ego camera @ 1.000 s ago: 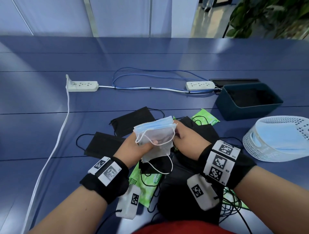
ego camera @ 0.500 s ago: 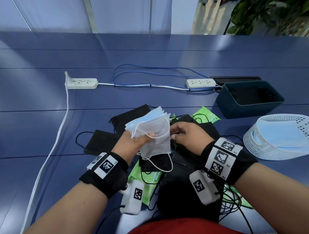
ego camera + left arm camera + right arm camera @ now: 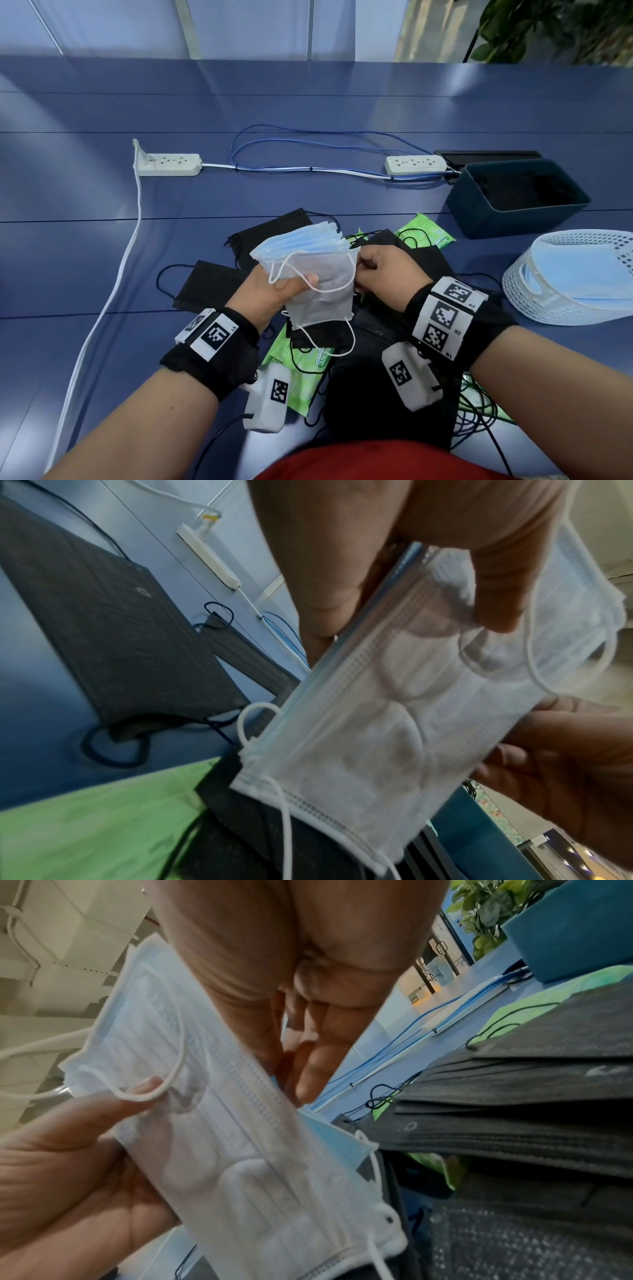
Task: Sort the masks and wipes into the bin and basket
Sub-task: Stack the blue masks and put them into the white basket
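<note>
While the left hand point(image 3: 274, 291) grips a stack of blue masks point(image 3: 308, 274) above the pile, thumb pressed across the white face and fingers curled behind, the right hand point(image 3: 383, 270) pinches the stack's edge at 3 o'clock with curled fingertips. To do this step well, I judge the stack should be squared up and the dangling ear loops point(image 3: 329, 339) gathered in before it travels, so that none snags the black masks point(image 3: 212, 287) or green wipe packets point(image 3: 308, 370) beneath. The likely goal is the white basket point(image 3: 534, 308) at 3 o'clock, which already holds a blue mask; the dark bin point(image 3: 486, 212) sits at 2 o'clock. How many masks are in the stack cannot be counted. The bin's contents are too dark to read, and the basket is cut off by the frame edge. Packets under the black masks are mostly covered.
</note>
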The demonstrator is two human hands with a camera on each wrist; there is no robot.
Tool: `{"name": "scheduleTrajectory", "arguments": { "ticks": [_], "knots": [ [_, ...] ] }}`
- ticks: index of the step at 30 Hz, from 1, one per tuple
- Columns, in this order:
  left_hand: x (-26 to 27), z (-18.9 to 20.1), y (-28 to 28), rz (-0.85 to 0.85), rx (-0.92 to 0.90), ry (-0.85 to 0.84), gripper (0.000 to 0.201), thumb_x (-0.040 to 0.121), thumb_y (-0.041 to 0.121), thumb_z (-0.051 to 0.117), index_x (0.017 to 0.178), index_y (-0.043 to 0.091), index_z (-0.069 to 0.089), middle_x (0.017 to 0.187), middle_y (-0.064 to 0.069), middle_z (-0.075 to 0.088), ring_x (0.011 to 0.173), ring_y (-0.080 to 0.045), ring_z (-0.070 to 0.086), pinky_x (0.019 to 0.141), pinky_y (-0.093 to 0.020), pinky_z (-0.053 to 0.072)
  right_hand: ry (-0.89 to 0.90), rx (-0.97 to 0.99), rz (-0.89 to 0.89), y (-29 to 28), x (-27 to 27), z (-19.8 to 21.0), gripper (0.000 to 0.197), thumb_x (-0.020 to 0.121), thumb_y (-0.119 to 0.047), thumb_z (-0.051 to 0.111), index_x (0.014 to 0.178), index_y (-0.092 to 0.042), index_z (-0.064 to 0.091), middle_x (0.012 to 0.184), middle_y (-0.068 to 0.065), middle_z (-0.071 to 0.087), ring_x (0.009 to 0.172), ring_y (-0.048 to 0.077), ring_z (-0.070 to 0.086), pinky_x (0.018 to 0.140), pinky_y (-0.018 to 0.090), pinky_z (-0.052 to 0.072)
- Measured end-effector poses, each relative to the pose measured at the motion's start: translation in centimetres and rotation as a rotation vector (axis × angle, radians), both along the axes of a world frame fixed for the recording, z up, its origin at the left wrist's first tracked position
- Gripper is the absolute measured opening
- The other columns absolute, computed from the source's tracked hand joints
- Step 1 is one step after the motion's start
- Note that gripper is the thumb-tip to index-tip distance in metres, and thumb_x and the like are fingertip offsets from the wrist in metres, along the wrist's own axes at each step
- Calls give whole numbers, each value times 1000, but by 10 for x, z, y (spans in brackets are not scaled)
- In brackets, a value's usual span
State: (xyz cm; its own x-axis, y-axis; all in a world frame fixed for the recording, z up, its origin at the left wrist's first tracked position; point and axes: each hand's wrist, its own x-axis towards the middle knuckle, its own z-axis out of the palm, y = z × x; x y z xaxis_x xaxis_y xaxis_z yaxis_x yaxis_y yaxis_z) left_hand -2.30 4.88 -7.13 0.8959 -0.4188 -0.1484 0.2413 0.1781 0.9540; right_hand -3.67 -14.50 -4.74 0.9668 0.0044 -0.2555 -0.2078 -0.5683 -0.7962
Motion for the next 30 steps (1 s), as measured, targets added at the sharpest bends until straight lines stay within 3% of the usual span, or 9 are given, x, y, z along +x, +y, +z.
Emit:
{"name": "scheduleTrajectory", "arguments": {
  "ticks": [3,7,10,13,15,19,22,27,30],
  "knots": [
    [0,0,2,-16,22,8,35,67,17,79,101,22,73,111,-6,71,106,-25,66,90,-34,53,15,-16,22,-2,2,-3,25,78,6,50,89,-5,70,79,19,70,62,18,61,71,38,55],
    [0,-1,2,-10,97,6,48,69,14,79,114,9,64,111,-6,71,106,-23,66,95,-37,51,62,-8,53,-1,-2,-7,31,83,6,52,74,-20,67,71,14,65,68,26,60,77,43,55],
    [1,3,1,-22,156,-26,39,76,6,75,112,15,63,108,0,72,103,-16,67,94,-33,51,90,139,-9,2,-5,-12,39,86,10,47,78,-25,62,77,14,54,68,27,55,64,36,55],
    [3,5,0,-45,202,-77,32,81,6,70,110,17,64,105,6,73,99,-10,68,85,-21,53,116,150,-36,0,-4,-17,29,87,13,42,93,-6,63,76,15,52,61,25,52,52,22,48],
    [5,4,-1,-42,239,-89,28,84,8,67,109,19,64,100,12,73,95,-5,68,79,-15,52,145,178,-49,-4,-2,-18,24,89,12,38,95,2,59,73,14,52,61,22,52,55,22,46],
    [9,2,-1,-39,312,-107,20,89,15,62,108,18,65,93,14,73,89,-1,68,74,-11,49,115,258,-145,-12,-4,-9,28,98,-3,40,77,-16,53,75,2,60,69,13,58,62,18,50],
    [8,2,-4,-51,348,-117,19,90,18,61,108,16,66,94,13,73,88,1,68,71,-8,48,-32,254,-144,-19,-7,4,22,97,-11,44,80,-19,56,78,-2,63,77,14,61,77,29,53],
    [6,8,-17,-99,359,-152,26,86,31,65,111,25,66,106,10,72,102,-5,65,87,-21,50,-354,119,-78,-20,-19,36,23,94,-41,43,108,-27,54,98,-22,59,90,-14,54,88,13,41],
    [1,15,-31,-174,353,-180,22,86,35,64,108,29,65,100,13,73,98,-3,66,85,-20,50,-366,-124,94,-20,-25,54,52,85,-53,52,131,-29,45,127,-16,53,118,-2,49,100,19,38]
  ]
}}
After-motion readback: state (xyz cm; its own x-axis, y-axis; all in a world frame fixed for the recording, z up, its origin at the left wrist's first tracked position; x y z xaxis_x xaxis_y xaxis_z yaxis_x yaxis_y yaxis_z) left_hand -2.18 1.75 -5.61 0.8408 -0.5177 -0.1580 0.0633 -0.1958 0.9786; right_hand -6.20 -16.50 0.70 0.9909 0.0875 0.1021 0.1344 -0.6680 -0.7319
